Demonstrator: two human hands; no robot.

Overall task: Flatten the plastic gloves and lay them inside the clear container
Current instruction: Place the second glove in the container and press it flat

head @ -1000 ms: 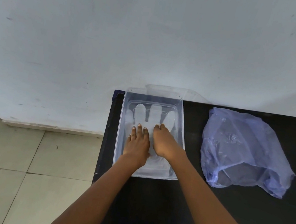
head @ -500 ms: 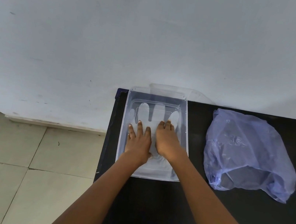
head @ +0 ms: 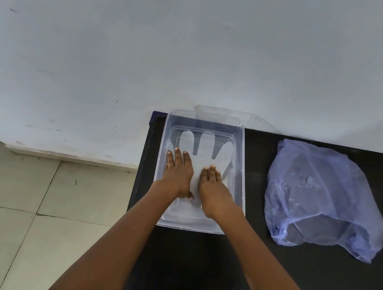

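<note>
Both hands, left hand [head: 178, 173] and right hand [head: 213, 188], are lying spread, palms down | pressing plastic glove [head: 205, 152] flat inside clear container [head: 243, 178] at desk [head: 266, 269] back-left corner | next probably fetching another from blue bag [head: 322, 198]

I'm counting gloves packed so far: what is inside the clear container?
A flattened plastic glove lies on the container floor, fingers toward the wall. The left hand and right hand press flat on it, covering its palm and cuff; any gloves stacked beneath cannot be told apart.
</note>
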